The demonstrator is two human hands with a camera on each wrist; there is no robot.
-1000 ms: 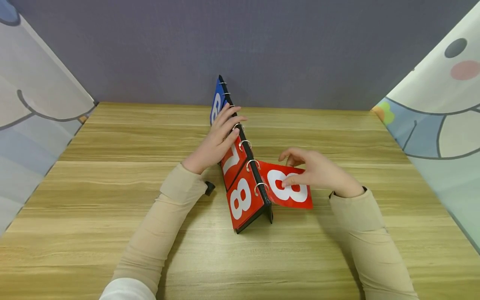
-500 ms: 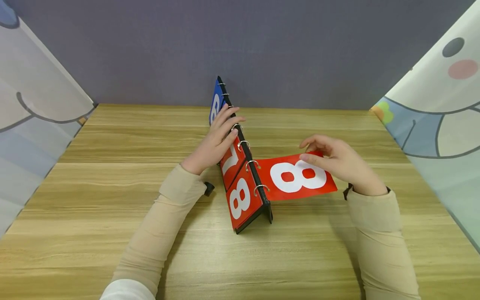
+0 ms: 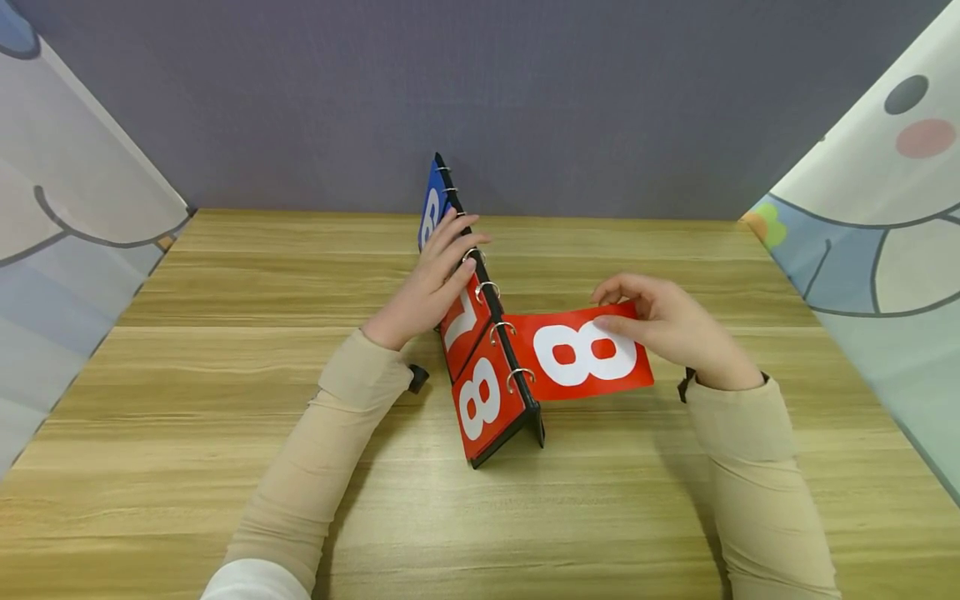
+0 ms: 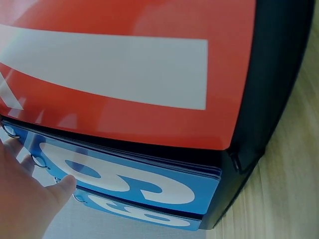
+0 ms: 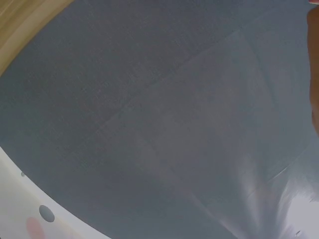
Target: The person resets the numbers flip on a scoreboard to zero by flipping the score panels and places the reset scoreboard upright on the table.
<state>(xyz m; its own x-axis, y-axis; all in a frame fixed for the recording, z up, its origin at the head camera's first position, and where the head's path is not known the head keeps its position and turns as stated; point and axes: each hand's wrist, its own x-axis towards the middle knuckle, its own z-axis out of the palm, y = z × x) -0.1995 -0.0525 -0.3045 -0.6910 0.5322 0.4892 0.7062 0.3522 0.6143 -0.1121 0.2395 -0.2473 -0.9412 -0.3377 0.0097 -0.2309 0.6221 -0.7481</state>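
Observation:
A tent-shaped flip scoreboard (image 3: 491,333) with a black frame and metal rings stands on the wooden table. My left hand (image 3: 427,287) rests over its top ridge, fingers extended. Near me on the front face is a red card with a white 8 (image 3: 480,398), beside a red 7 (image 3: 461,321) partly covered by the hand. My right hand (image 3: 667,325) pinches the outer edge of another red 8 card (image 3: 581,354), lifted over the rings to the right side. In the left wrist view, blue number cards (image 4: 129,174) hang beyond the red one.
A grey wall (image 3: 600,108) rises behind the table (image 3: 225,350). Printed cartoon panels (image 3: 900,208) flank both sides. The right wrist view holds mostly the grey wall (image 5: 164,114), with a sliver of the hand at its right edge.
The right hand first moved right, drawing the turned 8 card out flatter, then shifted slightly back left with it. The left hand stays on the ridge.

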